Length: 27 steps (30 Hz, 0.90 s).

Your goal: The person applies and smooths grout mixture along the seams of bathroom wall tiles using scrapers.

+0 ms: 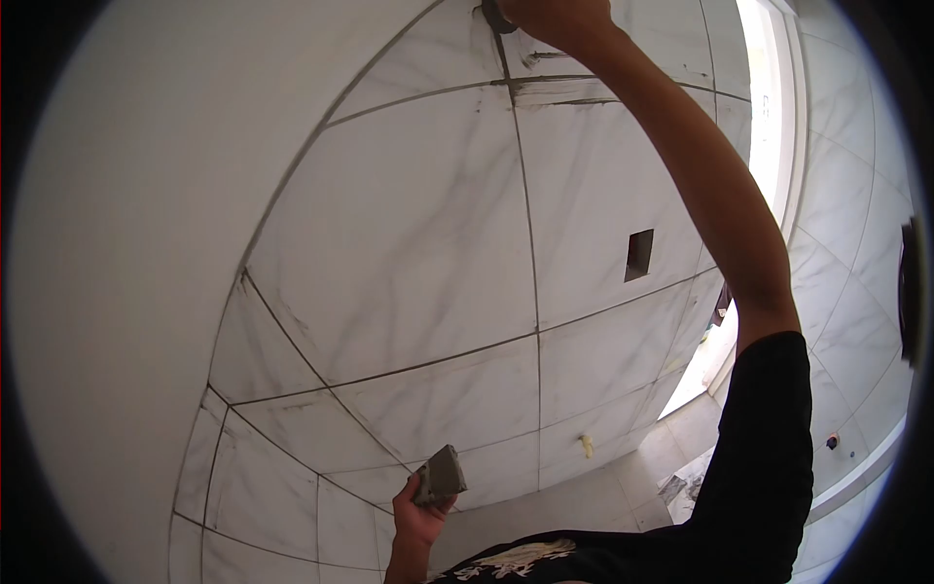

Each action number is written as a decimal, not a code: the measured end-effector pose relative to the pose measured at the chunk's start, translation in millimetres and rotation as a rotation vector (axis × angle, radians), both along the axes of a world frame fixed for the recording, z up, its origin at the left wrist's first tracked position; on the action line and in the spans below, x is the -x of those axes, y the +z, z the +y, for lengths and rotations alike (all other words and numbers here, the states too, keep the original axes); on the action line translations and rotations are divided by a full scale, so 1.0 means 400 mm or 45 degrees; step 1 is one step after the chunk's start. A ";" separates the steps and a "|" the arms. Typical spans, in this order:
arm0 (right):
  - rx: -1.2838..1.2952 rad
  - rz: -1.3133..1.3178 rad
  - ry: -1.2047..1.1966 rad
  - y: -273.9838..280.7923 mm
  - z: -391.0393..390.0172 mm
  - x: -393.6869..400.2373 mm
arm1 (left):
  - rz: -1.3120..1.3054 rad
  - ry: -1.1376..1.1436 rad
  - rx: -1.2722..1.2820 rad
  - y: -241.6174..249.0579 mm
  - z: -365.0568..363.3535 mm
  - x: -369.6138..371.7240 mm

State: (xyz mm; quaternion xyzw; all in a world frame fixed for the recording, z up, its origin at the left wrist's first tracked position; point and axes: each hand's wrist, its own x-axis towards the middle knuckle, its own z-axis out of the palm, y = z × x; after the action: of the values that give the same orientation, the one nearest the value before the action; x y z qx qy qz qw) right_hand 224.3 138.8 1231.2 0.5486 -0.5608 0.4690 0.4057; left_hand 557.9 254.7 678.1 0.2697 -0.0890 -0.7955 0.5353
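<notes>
My right hand is raised to the top edge of the view, its fingers closed on a small dark piece against the wall tiles. The piece lies over a vertical tile joint, and its exact kind is hard to make out. Below it, wet grey grout is smeared along a horizontal joint. Low in the view, my left hand grips a small rectangular board coated with grey grout, held apart from the wall. White marbled wall tiles with dark joints fill the middle.
A rectangular cut-out opens in one tile. A yellowish pipe stub sticks out lower down. To the right is a bright doorway, with another tiled wall beyond it. A plain white surface spans the left.
</notes>
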 end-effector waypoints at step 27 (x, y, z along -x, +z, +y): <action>-0.260 0.440 0.201 -0.362 0.088 0.063 | 0.067 -0.211 0.143 0.176 -0.043 0.199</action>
State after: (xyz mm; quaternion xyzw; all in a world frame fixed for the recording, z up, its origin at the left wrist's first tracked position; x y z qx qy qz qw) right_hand 199.2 174.1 1086.4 0.7015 -0.4827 0.3390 0.4001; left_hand 478.3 237.3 748.7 0.2100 -0.1415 -0.8376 0.4841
